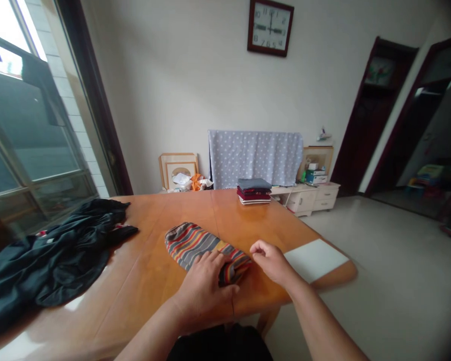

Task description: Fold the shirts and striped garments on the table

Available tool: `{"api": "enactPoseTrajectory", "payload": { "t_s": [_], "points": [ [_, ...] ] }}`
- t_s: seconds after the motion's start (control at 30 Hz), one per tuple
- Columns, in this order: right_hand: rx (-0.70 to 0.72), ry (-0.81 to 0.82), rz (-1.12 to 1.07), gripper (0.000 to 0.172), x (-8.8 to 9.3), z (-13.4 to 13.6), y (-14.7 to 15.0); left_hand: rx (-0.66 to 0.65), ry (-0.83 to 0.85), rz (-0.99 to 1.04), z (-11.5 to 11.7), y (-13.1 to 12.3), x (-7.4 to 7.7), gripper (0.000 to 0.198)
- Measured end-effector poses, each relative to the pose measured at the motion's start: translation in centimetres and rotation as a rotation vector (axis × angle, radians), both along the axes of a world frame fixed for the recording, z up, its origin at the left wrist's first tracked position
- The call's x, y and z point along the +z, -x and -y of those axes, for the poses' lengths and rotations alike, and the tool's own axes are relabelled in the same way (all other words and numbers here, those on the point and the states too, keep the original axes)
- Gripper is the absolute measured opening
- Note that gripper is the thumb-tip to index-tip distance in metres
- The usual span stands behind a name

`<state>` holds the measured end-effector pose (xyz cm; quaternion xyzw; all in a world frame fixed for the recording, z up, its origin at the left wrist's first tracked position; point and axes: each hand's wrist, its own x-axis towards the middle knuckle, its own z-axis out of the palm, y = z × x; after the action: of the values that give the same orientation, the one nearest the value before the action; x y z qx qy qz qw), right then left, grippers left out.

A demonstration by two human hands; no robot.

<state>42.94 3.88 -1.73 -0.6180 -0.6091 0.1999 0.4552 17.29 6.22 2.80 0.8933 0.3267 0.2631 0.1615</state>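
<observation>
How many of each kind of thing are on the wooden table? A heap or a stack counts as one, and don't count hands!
Striped cloth: 1
Heap of dark clothing: 1
Stack of folded cloth: 1
Flat white sheet: 1
Total: 4

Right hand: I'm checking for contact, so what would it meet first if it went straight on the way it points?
Probably the striped cloth, whose end lies just left of the right hand; its height above the table is unclear.
</observation>
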Motion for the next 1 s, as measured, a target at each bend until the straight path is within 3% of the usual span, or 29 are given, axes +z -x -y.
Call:
{"api": "enactPoseTrajectory", "payload": {
  "t_s": [0.1,0.17,0.3,0.47,0.67,0.8,1.0],
  "points": [
    [0.045,-0.015,0.074,0.015,0.1,0.9,-0.2,0.108,0.038,0.052,-0.2,-0.4,-1.2,0.016],
    [0.101,-0.043,0.114,0.015,0.5,1.5,-0.2,0.143,0.070,0.093,-1.0,-0.4,-1.7,0.013],
    [0.158,-0.096,0.135,0.013,1.1,2.0,0.3,0.155,0.086,0.146,-1.9,-0.5,-1.7,0.015],
    [0.165,-0.051,0.239,0.023,0.7,1.5,0.8,0.146,0.072,0.159,-1.8,-0.6,-1.0,0.022],
    [0.024,-0.133,0.510,0.026,0.7,0.9,1.7,0.082,0.016,0.107,-1.2,-0.1,-0.8,0.025],
    [-0.064,-0.135,0.525,0.024,0.7,1.0,2.5,0.037,0.010,0.073,-0.6,0.4,-1.6,0.046],
    [0.165,-0.092,0.479,0.036,1.2,1.8,3.1,0.045,0.047,0.104,-0.7,0.7,-2.6,0.040]
  ]
}}
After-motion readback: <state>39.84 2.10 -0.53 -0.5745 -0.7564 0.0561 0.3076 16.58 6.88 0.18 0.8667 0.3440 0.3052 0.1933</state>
